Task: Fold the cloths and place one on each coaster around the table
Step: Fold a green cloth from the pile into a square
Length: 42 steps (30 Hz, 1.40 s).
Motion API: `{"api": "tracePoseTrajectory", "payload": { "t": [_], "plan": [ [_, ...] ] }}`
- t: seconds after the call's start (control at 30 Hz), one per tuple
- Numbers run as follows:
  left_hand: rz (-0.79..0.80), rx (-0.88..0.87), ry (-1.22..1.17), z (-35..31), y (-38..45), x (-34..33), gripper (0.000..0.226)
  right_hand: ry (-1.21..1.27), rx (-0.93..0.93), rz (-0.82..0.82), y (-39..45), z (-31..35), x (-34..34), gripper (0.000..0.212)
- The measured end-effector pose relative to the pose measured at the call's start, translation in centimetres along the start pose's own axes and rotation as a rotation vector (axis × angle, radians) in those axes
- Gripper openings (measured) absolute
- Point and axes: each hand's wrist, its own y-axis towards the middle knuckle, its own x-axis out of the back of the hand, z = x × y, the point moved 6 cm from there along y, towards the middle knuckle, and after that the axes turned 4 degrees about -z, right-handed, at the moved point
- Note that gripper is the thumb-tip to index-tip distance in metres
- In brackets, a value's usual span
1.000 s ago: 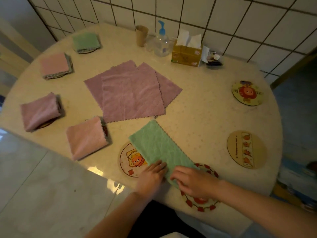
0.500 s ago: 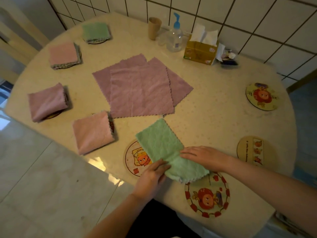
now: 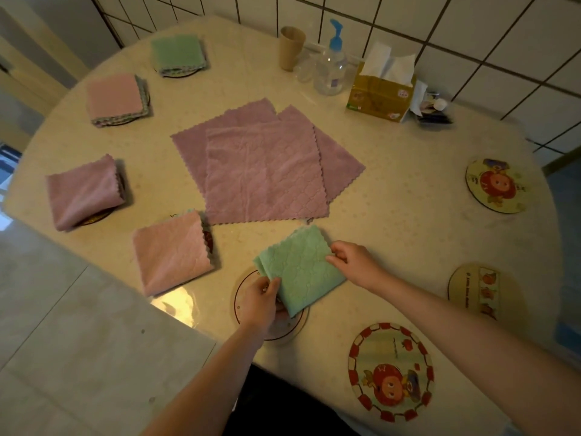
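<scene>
While hands fold, five folded cloths (image 3: 301, 269), three bare coasters (image 3: 391, 371).

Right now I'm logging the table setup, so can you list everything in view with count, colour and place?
Green cloth in hand: 1, green, folded, near edge, partly over a coaster.
Covered coaster: 1, pale, under that cloth.
Folded cloths on coasters: 4; green, pink, mauve, pink; left arc.
Unfolded cloths: apparently 3, mauve, overlapping, centre.
Bare coasters: 3, cartoon prints; near, right, far right.
Cup: 1, tan, back.
Pump bottle: 1, clear, blue pump.
Tissue box: 1, yellow.
Left hand, right hand: fingers pinching the green cloth.
</scene>
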Motion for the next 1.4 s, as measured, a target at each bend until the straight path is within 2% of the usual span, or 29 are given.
{"api": "tracePoseTrajectory", "payload": {
  "t": [0.17, 0.37, 0.5, 0.6, 0.67, 0.73, 0.93, 1.03, 1.17, 1.27, 1.4],
  "plan": [
    [-0.031, -0.087, 0.087, -0.2, -0.2, 0.4, 0.026, -0.141, 0.016, -0.037, 0.5, 0.4, -0.4, 0.016],
    [-0.119, 0.033, 0.054, 1.1, 0.4, 0.9, 0.034, -0.31, -0.073, -0.085, 1.2, 1.0, -0.9, 0.022],
    [-0.149, 0.126, 0.018, 0.4, -0.2, 1.5, 0.021, -0.347, -0.17, -0.129, 1.3, 1.0, -0.6, 0.023],
    [-0.247, 0.028, 0.152, -0.5, 0.3, 3.2, 0.011, -0.365, -0.203, -0.182, 0.9, 1.0, -0.4, 0.023],
    [-0.3, -0.041, 0.264, -1.7, 0.6, 4.0, 0.009, -0.329, -0.258, -0.179, 0.7, 0.9, -0.5, 0.026],
    [-0.297, -0.057, 0.261, -2.7, 1.1, 4.0, 0.016, -0.231, -0.356, -0.138, 0.5, 0.7, -0.9, 0.028],
    [-0.229, 0.107, 0.178, -4.0, 2.5, 2.0, 0.044, 0.074, -0.597, 0.0, -0.3, -0.2, -1.1, 0.035],
    [-0.18, 0.124, 0.136, -4.3, 3.2, 1.4, 0.035, 0.148, -0.65, 0.028, -0.6, -0.4, -1.0, 0.039],
    [-0.075, 0.132, -0.053, -4.4, 2.8, 1.4, 0.017, 0.197, -0.65, 0.118, -1.7, 0.4, -1.1, 0.025],
    [-0.028, 0.143, -0.123, -4.1, 1.7, 2.4, 0.012, 0.328, -0.607, 0.19, -2.7, 1.2, -2.7, 0.034],
    [-0.011, 0.135, -0.171, -2.3, 0.4, 4.8, 0.009, 0.301, -0.498, 0.186, -4.1, 2.0, -4.7, 0.038]
  ]
}}
